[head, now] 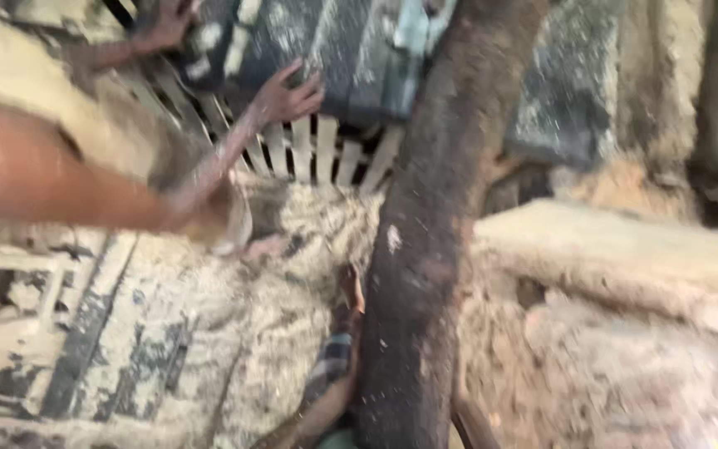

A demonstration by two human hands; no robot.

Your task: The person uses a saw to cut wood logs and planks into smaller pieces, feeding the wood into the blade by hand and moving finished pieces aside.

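Note:
The view is blurred and everything is coated in mud. An arm in a checked sleeve point(334, 362) rises from the bottom edge against a dark, mud-caked post point(425, 249); I take it for my left arm. Its hand point(354, 295) is barely visible beside the post, and I cannot tell its grip. My right hand is out of view. Another person in a tan top point(18, 75) leans in from the left. One of that person's muddy hands point(286, 96) presses on a dark slab point(351, 50), and the other hand point(164, 25) is at the slab's upper left.
White slats point(317, 150) of a muddy grille show below the slab. A mud-smeared patterned panel point(85, 333) fills the lower left. Lumpy mud and a pale ledge point(608, 249) lie to the right of the post, with more dark blocks point(567, 100) behind.

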